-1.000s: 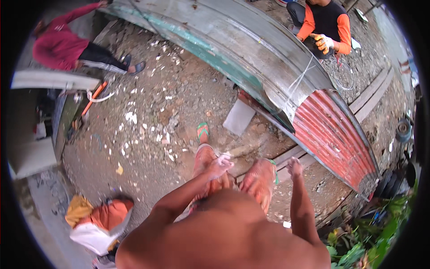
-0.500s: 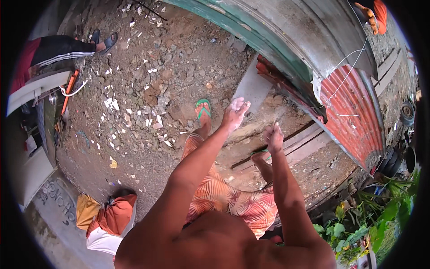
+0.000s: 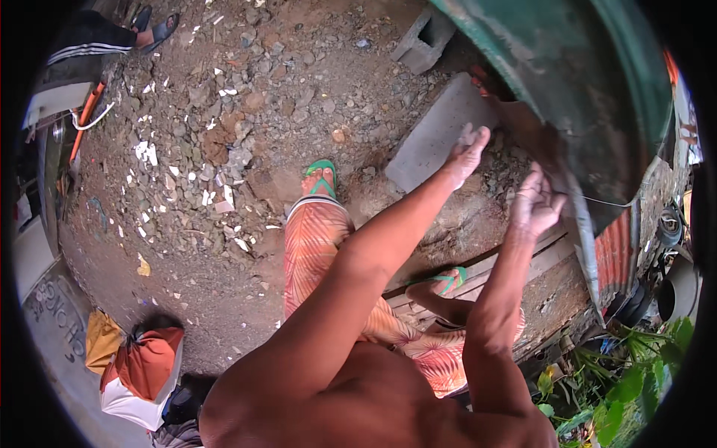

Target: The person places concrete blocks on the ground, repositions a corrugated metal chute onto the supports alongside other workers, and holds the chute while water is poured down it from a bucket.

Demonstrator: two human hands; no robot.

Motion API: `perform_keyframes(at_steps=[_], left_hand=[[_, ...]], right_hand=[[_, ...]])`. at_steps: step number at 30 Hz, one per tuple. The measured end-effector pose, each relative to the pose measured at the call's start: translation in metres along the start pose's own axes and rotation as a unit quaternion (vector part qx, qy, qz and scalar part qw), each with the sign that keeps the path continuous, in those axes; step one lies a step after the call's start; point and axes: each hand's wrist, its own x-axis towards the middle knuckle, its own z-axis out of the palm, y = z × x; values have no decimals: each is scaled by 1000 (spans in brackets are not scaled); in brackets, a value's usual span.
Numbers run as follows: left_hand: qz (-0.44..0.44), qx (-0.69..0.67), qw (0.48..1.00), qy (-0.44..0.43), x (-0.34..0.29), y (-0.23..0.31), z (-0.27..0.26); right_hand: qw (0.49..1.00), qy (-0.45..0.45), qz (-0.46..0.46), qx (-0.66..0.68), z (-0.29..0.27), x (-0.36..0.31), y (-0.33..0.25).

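Note:
My left hand (image 3: 469, 153) is over a flat grey concrete block (image 3: 448, 123), with its fingers apart and nothing in them. To its right, my right hand (image 3: 536, 201) is beside the lower edge of a bent green metal sheet (image 3: 553, 67). Its fingers are spread and it seems to hold nothing; whether the fingertips touch the sheet, I cannot tell. Behind that sheet shows part of a red corrugated sheet (image 3: 614, 257). A thin wire (image 3: 609, 201) runs across the sheets' edge. A hollow concrete block (image 3: 426, 41) lies beyond the flat one.
Wooden planks (image 3: 508, 276) lie by my right foot. Rubble and white shards (image 3: 216, 149) cover the ground to the left. Another person's sandalled feet (image 3: 160, 30) are at the far left. Leafy plants (image 3: 627, 388) grow at the lower right; bundled cloth (image 3: 146, 366) sits lower left.
Both hands have moved right, toward the sheets, as the view shifted. The green sheet hangs differently and now hides most of the red one. More of the concrete blocks shows.

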Motion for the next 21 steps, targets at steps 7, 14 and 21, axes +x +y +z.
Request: perform_keyframes(at_steps=[7,14,21], left_hand=[[44,-143,975,-165,48,9,56],[131,-176,953,-209,51,12,73],[97,-150,975,-129,46,25,91]], right_hand=[[990,-88,-84,-73,-34,21,-17],[954,-84,-191,-213,-65,28,-3],[844,198,10,-498,-185,9,102]])
